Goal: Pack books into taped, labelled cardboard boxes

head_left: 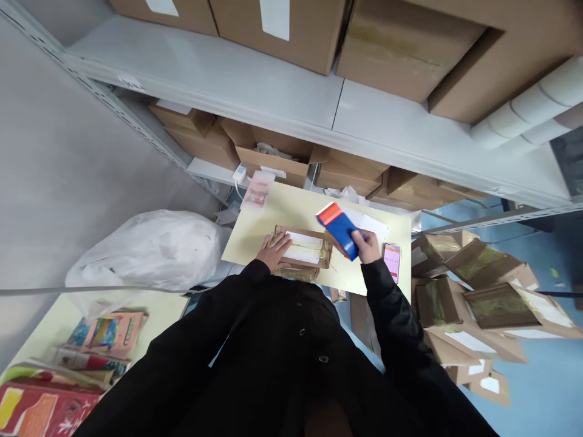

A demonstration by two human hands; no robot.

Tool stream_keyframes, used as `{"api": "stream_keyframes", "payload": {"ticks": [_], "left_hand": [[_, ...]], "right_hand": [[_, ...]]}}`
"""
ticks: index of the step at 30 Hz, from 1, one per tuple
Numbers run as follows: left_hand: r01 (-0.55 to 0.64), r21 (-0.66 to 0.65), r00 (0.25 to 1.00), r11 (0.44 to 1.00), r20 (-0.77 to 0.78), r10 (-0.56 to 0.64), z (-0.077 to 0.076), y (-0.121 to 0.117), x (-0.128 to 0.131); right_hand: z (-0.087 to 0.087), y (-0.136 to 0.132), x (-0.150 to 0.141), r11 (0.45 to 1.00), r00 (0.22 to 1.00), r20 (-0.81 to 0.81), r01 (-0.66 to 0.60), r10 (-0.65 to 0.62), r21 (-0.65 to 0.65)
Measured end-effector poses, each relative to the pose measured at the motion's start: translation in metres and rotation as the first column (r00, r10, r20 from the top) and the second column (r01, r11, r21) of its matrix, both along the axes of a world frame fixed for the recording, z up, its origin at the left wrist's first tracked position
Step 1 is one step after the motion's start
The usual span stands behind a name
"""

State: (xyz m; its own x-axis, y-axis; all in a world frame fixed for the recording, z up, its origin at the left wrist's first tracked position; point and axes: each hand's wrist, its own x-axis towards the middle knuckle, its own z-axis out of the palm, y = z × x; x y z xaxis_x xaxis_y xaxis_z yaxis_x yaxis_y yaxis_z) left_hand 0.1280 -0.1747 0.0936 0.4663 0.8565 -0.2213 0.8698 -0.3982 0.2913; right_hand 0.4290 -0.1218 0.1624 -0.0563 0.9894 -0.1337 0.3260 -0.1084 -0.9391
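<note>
Packages (113, 332) in mixed colours, lower left, heaped on a side table (34, 315); big white plastic bag (150, 255) just beyond them. Grey shelf (204, 67) runs across the back, cardboard cartons (300, 27) on top, more below. Pale yellow table (282, 206) in the middle, pink printed item (258, 189) at its far left corner, blurred. Left hand (273, 250) lies flat on the left end of a taped cardboard box (307, 247), fingers spread, grip wide, not closed around anything. Box sits at the table's near edge, white label and shiny tape on its upper face. Right of it, blue-and-orange packet (341, 230) held tilted above the table by the right hand (368, 246); grip narrow, thumb and fingers pinching the packet's right side. White sheet (376, 227) on the table behind that hand. Phone (391, 264) near the table's right edge, pink screen with digits, too small to read surely. White rolls (532, 112) upper right; open cardboard boxes (496, 303) piled far right, blue floor around.
</note>
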Motion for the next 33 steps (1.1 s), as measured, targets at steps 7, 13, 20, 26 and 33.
{"api": "stream_keyframes", "payload": {"ticks": [7, 13, 20, 26, 33], "left_hand": [[0.041, -0.047, 0.994, 0.998, 0.104, -0.036, 0.002, -0.003, -0.009], [-0.212, -0.120, 0.842, 0.970, 0.482, 0.243, 0.028, -0.002, -0.015], [-0.185, -0.874, 0.046, 0.450, 0.450, 0.892, 0.047, 0.025, 0.004], [-0.177, -0.885, 0.030, 0.430, 0.432, 0.901, 0.041, 0.034, 0.011], [-0.336, -0.806, 0.085, 0.488, 0.490, 0.867, 0.033, 0.045, 0.003]], "right_hand": [[-0.007, 0.009, -0.058, 0.870, 0.914, -0.085, -0.405, 0.398, -0.281], [-0.013, 0.002, -0.053, 0.886, 0.933, -0.092, -0.359, 0.348, -0.292], [-0.011, 0.000, -0.056, 0.893, 0.937, -0.007, -0.335, 0.349, -0.301], [-0.009, -0.002, -0.056, 0.893, 0.934, -0.006, -0.342, 0.356, -0.293], [-0.002, 0.001, -0.065, 0.893, 0.918, 0.048, -0.368, 0.393, -0.258]]}}
